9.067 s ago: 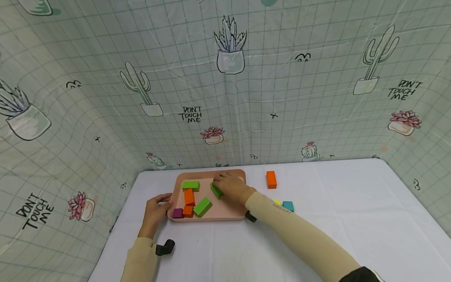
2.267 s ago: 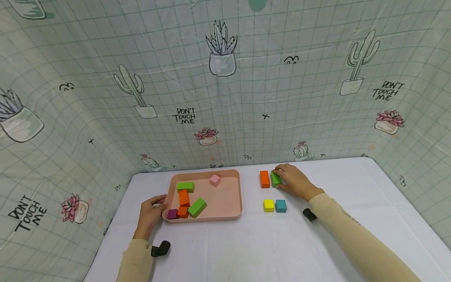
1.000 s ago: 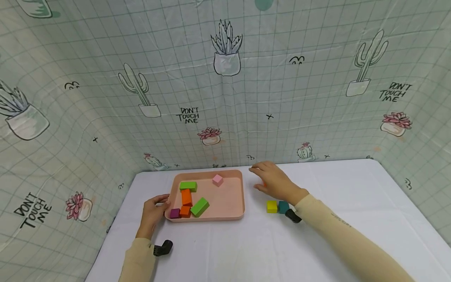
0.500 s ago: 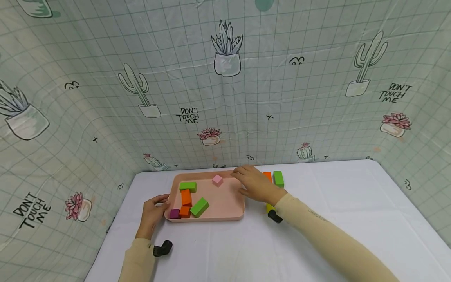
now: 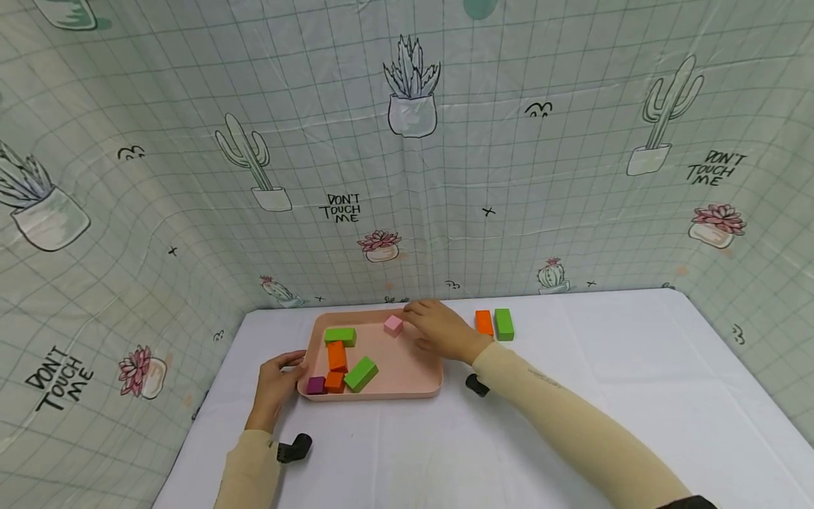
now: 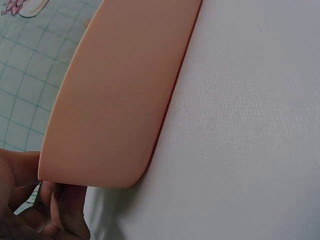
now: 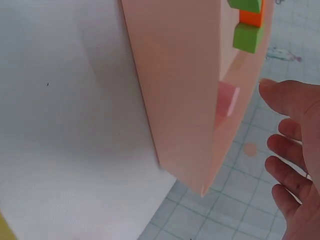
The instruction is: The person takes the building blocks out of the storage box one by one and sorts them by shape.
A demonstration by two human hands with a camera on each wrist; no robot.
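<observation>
A pink tray lies on the white table, and my left hand grips its left edge; in the left wrist view the fingers are curled against the tray corner. Over the right part of the tray hovers my right hand, fingers apart and holding nothing. Just left of its fingertips sits a pink cube. The left half of the tray holds a green block, an orange block, a smaller orange block, a purple cube and a tilted green block.
Right of the tray an upright orange block stands beside a green block. The right forearm hides the yellow and teal cubes in the head view; a yellow edge shows in the right wrist view. A printed cloth rises behind.
My right hand set a green block beside the orange one on the table, let go, and moved left over the tray to the pink cube. The left hand has stayed at the tray's edge.
</observation>
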